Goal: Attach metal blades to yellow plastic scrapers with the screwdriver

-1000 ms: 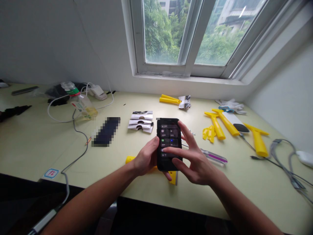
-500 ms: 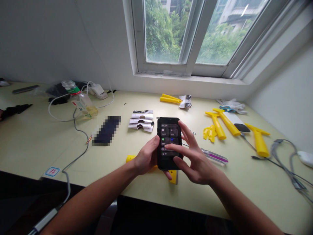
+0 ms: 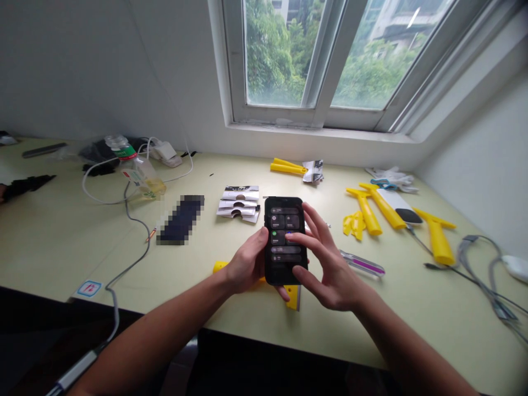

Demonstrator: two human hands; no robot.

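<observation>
One phone [image 3: 280, 275] sits above the table [image 3: 165, 275] in our left hand [image 3: 247, 267], which wraps its edge; our right hand [image 3: 336, 269], loosely spread, grips nothing, one fingertip at the screen [image 3: 285, 258]. That screen is already lit; what remains, we cannot tell. Rightward, a screwdriver [image 3: 365, 265] lies unheld.

Both forearms [image 3: 165, 330] are stretched inward from the lower corners, bare and angled upward. The left hand [image 3: 247, 264] is closed in a grip — its thumb [image 3: 261, 241] laid along the near side, one fingertip [image 3: 284, 294] shown below. The right hand [image 3: 332, 272] is held open, its index finger [image 3: 306, 241] extended leftward — the lower digit [image 3: 306, 279] spread apart beneath it.
</observation>
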